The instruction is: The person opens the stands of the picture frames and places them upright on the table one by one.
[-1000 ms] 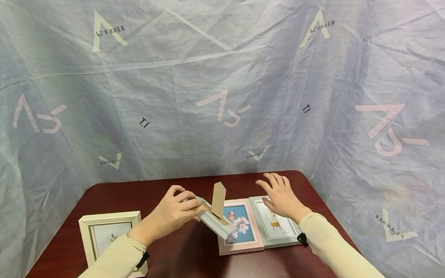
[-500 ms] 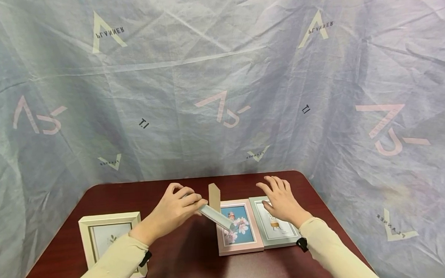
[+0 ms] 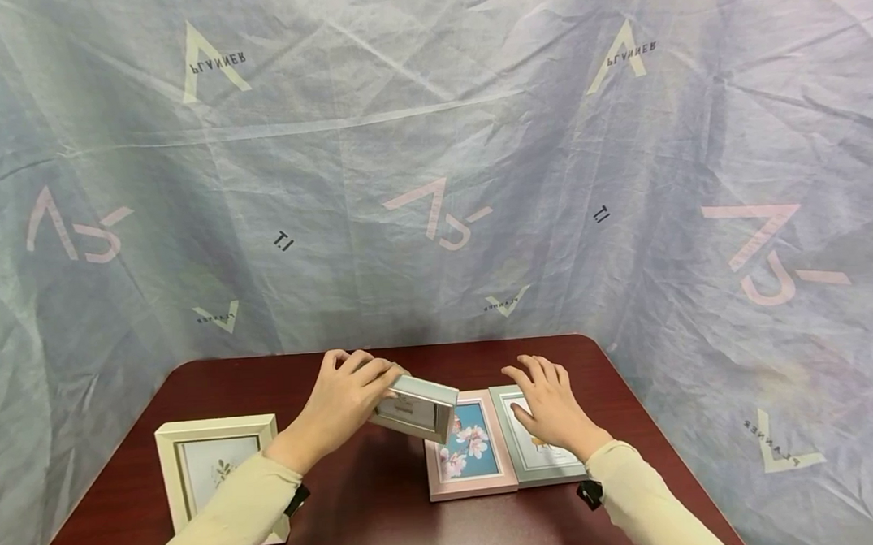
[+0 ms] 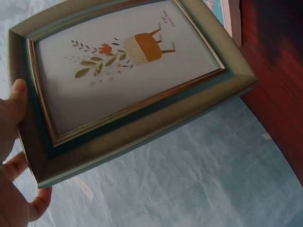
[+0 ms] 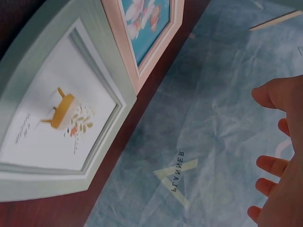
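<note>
The left hand (image 3: 349,402) has its grip tight on a tilted frame (image 3: 412,410); the right hand (image 3: 555,401) hangs, grip apart. Cloth (image 3: 431,143) says "PLANNER".

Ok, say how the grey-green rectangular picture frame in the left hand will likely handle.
The frame is probably stiff, held at one end without sagging. It seems light: the left hand alone carries it. Straight-edged, it likely won't roll.

- Head view: bright, fairly even light on the cloth backdrop (image 3: 431,143); a soft shadow on the desk (image 3: 484,530) below the held frame (image 3: 416,409).
- Pale sheen on the desk's near part.
- Both wrist views: dimmer, bluish, softer in detail.
- Left wrist: the held frame's front looks shaded.
- Right wrist: the green frame (image 5: 105,54) bows towards the left edge.
</note>
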`<state>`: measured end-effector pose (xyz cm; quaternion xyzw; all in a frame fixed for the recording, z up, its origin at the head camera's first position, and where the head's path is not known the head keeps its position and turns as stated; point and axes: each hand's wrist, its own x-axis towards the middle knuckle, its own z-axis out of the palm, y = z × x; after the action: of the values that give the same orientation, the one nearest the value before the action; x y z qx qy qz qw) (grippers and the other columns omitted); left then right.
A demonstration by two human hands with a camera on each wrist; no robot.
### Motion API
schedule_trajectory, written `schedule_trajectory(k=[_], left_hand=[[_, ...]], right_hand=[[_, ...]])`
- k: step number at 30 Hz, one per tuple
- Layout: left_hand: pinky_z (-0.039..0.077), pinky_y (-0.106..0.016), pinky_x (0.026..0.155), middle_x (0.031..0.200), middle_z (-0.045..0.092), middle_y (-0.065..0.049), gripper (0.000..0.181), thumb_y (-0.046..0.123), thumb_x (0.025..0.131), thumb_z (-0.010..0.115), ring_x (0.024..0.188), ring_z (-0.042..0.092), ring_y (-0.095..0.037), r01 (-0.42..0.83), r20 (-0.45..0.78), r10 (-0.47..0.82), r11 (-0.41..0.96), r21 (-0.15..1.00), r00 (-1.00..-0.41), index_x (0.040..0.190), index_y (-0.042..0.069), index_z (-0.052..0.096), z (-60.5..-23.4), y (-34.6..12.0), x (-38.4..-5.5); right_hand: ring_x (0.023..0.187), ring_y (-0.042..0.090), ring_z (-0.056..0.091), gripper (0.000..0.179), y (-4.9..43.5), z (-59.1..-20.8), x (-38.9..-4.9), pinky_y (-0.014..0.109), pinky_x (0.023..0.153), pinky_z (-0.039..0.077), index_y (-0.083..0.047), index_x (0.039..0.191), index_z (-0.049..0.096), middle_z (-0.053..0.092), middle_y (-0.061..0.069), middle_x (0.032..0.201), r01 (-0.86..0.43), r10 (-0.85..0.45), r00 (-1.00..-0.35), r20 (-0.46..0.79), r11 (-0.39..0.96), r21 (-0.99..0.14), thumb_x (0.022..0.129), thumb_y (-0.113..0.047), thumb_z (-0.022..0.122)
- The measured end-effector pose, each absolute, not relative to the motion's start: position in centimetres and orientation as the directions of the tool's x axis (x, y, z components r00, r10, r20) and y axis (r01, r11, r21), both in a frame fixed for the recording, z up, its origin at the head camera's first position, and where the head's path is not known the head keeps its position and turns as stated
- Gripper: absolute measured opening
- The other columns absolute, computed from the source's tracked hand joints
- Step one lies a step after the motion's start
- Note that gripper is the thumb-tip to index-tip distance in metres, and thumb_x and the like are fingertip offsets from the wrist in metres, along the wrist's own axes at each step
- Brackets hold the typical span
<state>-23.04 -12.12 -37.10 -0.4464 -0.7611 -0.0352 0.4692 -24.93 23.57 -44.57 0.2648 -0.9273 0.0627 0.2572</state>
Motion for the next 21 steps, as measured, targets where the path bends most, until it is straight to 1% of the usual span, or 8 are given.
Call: schedule_trajectory(k=[6,11,13,15,17,19,21], left_hand=[[0.042,-0.048,0.07,0.1,0.064,0.001,0.051,0.04,0.109,0.027,0.087,0.057,-0.021,0.674,0.76,0.603,0.668,-0.314,-0.244,0.109,0.014,0.07,-37.4,-11.9,-23.5],[0.04,-0.046,0.068,0.098,0.064,0.001,0.054,0.043,0.108,0.023,0.083,0.055,-0.021,0.663,0.767,0.569,0.701,-0.263,-0.297,0.106,0.015,0.07,-37.8,-11.7,-23.9],[0.039,-0.045,0.068,0.097,0.064,0.001,0.054,0.044,0.108,0.024,0.083,0.055,-0.021,0.662,0.768,0.558,0.708,-0.244,-0.314,0.105,0.015,0.07,-37.9,-11.6,-24.1],[0.039,-0.044,0.067,0.097,0.064,0.001,0.048,0.043,0.107,0.03,0.083,0.055,-0.021,0.66,0.766,0.55,0.716,-0.227,-0.334,0.105,0.016,0.07,-38.1,-11.5,-24.2],[0.039,-0.044,0.067,0.097,0.064,0.001,0.036,0.04,0.104,0.043,0.083,0.055,-0.021,0.658,0.763,0.543,0.722,-0.212,-0.35,0.106,0.016,0.07,-38.1,-11.4,-24.4],[0.039,-0.044,0.068,0.098,0.064,0.002,0.025,0.036,0.098,0.056,0.083,0.055,-0.021,0.657,0.76,0.537,0.727,-0.199,-0.364,0.106,0.016,0.071,-38.1,-11.3,-24.4],[0.039,-0.044,0.068,0.098,0.064,0.002,0.022,0.032,0.091,0.065,0.083,0.055,-0.02,0.656,0.759,0.532,0.731,-0.188,-0.376,0.106,0.017,0.071,-38.1,-11.1,-24.4]], right_hand=[[0.124,0.042,0.04,0.057,22.9,-45.3,-24.3,0.06,0.094,0.031,-0.01,0.132,0.055,0.046,0.022,0.134,-0.533,-0.455,-0.719,0.525,0.846,0.002,0.081,-0.019,0.078],[0.124,0.043,0.041,0.057,22.4,-45.9,-23.6,0.062,0.094,0.033,-0.01,0.132,0.054,0.046,0.022,0.134,-0.536,-0.455,-0.722,0.522,0.844,-0.006,0.081,-0.02,0.078],[0.123,0.043,0.041,0.057,22.2,-46.2,-23.4,0.063,0.094,0.033,-0.01,0.132,0.054,0.046,0.023,0.134,-0.537,-0.453,-0.723,0.522,0.843,-0.013,0.081,-0.021,0.078],[0.122,0.044,0.042,0.057,22.0,-46.5,-23.1,0.064,0.093,0.033,-0.01,0.132,0.055,0.046,0.023,0.133,-0.541,-0.451,-0.723,0.523,0.841,-0.022,0.081,-0.022,0.078],[0.121,0.045,0.042,0.056,21.8,-46.8,-22.9,0.064,0.092,0.033,-0.009,0.131,0.055,0.046,0.024,0.133,-0.552,-0.452,-0.721,0.526,0.833,-0.04,0.081,-0.021,0.078],[0.12,0.046,0.043,0.056,21.6,-47.2,-22.6,0.063,0.091,0.033,-0.008,0.13,0.055,0.046,0.025,0.132,-0.562,-0.455,-0.715,0.531,0.825,-0.05,0.081,-0.021,0.078],[0.119,0.046,0.043,0.056,21.4,-47.6,-22.4,0.063,0.089,0.034,-0.008,0.13,0.055,0.047,0.026,0.131,-0.563,-0.454,-0.713,0.534,0.825,-0.049,0.08,-0.02,0.078]])
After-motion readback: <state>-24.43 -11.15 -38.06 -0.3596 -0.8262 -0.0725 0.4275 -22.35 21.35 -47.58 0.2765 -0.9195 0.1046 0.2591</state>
